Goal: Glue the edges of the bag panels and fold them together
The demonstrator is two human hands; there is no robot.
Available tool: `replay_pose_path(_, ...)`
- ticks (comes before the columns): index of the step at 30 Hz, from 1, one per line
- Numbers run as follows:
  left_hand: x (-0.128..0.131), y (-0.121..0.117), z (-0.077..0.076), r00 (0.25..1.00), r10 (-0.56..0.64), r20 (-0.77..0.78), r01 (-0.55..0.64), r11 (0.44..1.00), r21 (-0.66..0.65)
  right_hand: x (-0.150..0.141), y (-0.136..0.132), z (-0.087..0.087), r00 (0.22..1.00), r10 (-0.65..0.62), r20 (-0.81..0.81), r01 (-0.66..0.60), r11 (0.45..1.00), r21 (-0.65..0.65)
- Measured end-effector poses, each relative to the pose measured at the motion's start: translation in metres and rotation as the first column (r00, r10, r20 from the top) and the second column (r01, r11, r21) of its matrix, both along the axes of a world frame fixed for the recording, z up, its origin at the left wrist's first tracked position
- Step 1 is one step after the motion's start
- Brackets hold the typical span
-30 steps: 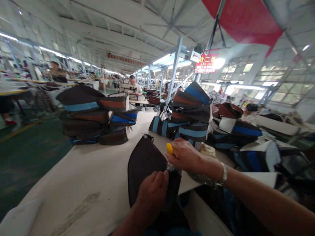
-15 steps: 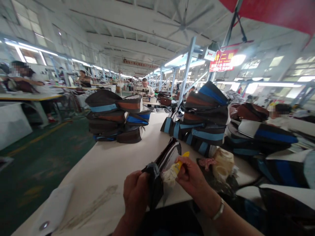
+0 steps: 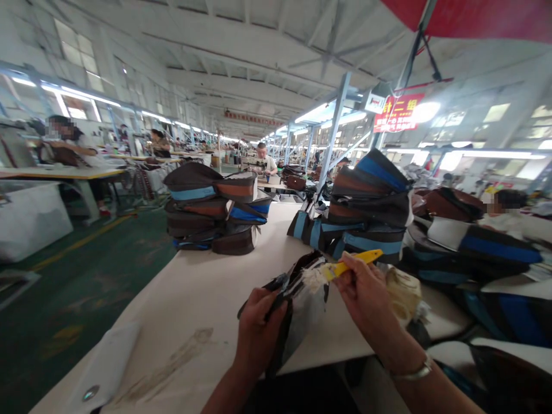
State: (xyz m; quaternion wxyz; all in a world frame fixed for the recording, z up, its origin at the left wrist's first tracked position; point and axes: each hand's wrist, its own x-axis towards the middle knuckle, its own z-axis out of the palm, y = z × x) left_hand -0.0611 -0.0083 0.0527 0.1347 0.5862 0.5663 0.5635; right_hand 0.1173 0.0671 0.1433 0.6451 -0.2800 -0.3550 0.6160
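My left hand (image 3: 261, 325) is closed around the near edge of a dark fabric bag piece (image 3: 288, 339), holding it up above the table's front edge. The piece's opening faces up, and its pale inner side shows on the right. In my right hand (image 3: 362, 287) is a brush with a yellow handle (image 3: 360, 260), gripped between thumb and fingers. The brush's whitish, ragged bristles (image 3: 314, 277) lie at the upper edge of the piece. Just beyond my right wrist stands a stained, yellowish container (image 3: 403, 293), partly hidden by the hand.
Stacked dark bag pieces with blue and brown bands stand at the far left (image 3: 215, 210) and far right (image 3: 371, 207) of the white table (image 3: 194, 299). More pieces (image 3: 491, 247) crowd the right side. Co-workers (image 3: 263, 158) sit at machines farther off.
The brush has swung from upright, with bristles low, to nearly level along the piece's upper edge. My left hand has tilted the piece, so more of its pale side shows. The view has shifted slightly.
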Motion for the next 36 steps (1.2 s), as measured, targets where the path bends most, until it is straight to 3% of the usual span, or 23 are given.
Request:
replay_pose_path(2, -0.001, 0.001, 0.024, 0.994, -0.050, 0.097, 0.054, 0.998, -0.038, 0.005, -0.003, 0.019, 0.988, -0.105, 0.117, 0.078, 0.973, 0.217)
replay_pose_path(5, -0.001, 0.002, 0.046, 0.974, -0.085, 0.208, 0.104, 0.991, -0.082, 0.002, -0.009, 0.037, 0.930, -0.228, 0.287, 0.040, 0.840, 0.541)
replay_pose_path(8, 0.002, 0.003, 0.053, 0.951, -0.114, 0.288, 0.151, 0.982, -0.110, -0.009, -0.006, 0.038, 0.842, -0.363, 0.399, -0.107, 0.612, 0.783)
replay_pose_path(10, 0.003, 0.004, 0.054, 0.927, -0.119, 0.355, 0.176, 0.975, -0.133, -0.014, 0.001, 0.034, 0.743, -0.480, 0.466, -0.257, 0.439, 0.861)
replay_pose_path(12, 0.003, 0.005, 0.053, 0.897, -0.119, 0.426, 0.204, 0.966, -0.160, -0.017, 0.008, 0.031, 0.665, -0.589, 0.459, -0.332, 0.318, 0.888)
replay_pose_path(13, 0.002, 0.005, 0.053, 0.883, -0.118, 0.455, 0.217, 0.961, -0.172, -0.016, 0.011, 0.030, 0.658, -0.618, 0.430, -0.315, 0.293, 0.903)
replay_pose_path(16, 0.000, 0.006, 0.052, 0.862, -0.109, 0.495, 0.233, 0.952, -0.196, -0.015, 0.013, 0.029, 0.691, -0.618, 0.376, -0.238, 0.297, 0.925)
replay_pose_path(20, -0.003, 0.006, 0.052, 0.876, -0.095, 0.473, 0.216, 0.954, -0.209, -0.016, 0.010, 0.027, 0.648, -0.636, 0.419, -0.344, 0.247, 0.906)
replay_pose_path(24, -0.004, 0.004, 0.051, 0.907, -0.095, 0.411, 0.197, 0.957, -0.212, -0.024, 0.004, 0.019, 0.634, -0.668, 0.391, -0.290, 0.263, 0.920)
replay_pose_path(27, -0.006, 0.001, 0.046, 0.957, -0.026, 0.288, 0.099, 0.965, -0.244, -0.027, 0.007, 0.009, 0.637, -0.661, 0.398, -0.348, 0.214, 0.913)
replay_pose_path(28, -0.008, -0.001, 0.043, 0.973, 0.011, 0.230, 0.045, 0.970, -0.237, -0.025, 0.008, 0.005, 0.623, -0.674, 0.396, -0.330, 0.232, 0.915)
replay_pose_path(30, -0.014, -0.005, 0.033, 0.982, 0.157, 0.104, -0.139, 0.978, -0.155, -0.017, 0.009, -0.002, 0.598, -0.690, 0.407, -0.207, 0.358, 0.911)
replay_pose_path(33, -0.026, -0.013, 0.010, 0.882, 0.471, 0.018, -0.468, 0.880, -0.084, 0.004, -0.002, -0.015, 0.631, -0.611, 0.479, 0.008, 0.622, 0.783)
replay_pose_path(34, -0.029, -0.016, 0.002, 0.854, 0.519, 0.026, -0.512, 0.849, -0.133, 0.012, -0.009, -0.020, 0.650, -0.574, 0.498, 0.065, 0.695, 0.716)
replay_pose_path(36, -0.035, -0.020, -0.015, 0.865, 0.500, 0.039, -0.472, 0.838, -0.273, 0.026, -0.022, -0.034, 0.693, -0.509, 0.511, 0.159, 0.799, 0.580)
